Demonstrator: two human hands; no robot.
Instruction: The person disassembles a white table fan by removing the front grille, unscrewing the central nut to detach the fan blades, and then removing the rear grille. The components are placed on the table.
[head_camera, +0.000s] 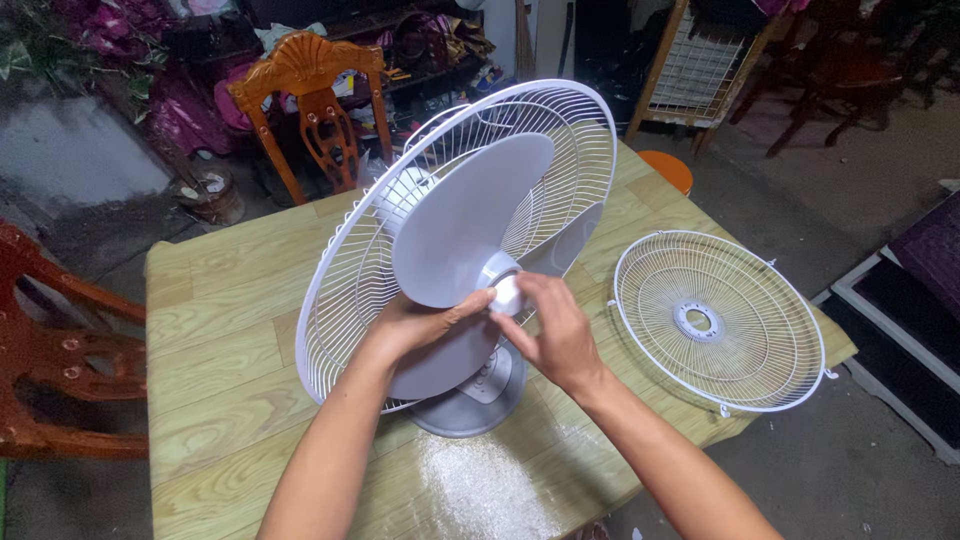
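So one table fan (455, 260) stood mid-counter (220, 330), its rear grille on and three grey blades bare. Left hand (415, 325) cupped the lower blade (440, 355), fingers curled on it. Right hand (550, 330) pinched the hub cap (507, 293). One loose front grille (718, 320) lay flat at 3 o'clock. Two wooden chairs, 9 (60, 350) and 11 (315, 105).

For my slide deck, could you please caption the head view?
Both hands, left and right, grip the fan's hub cap; front grille lies on the table.
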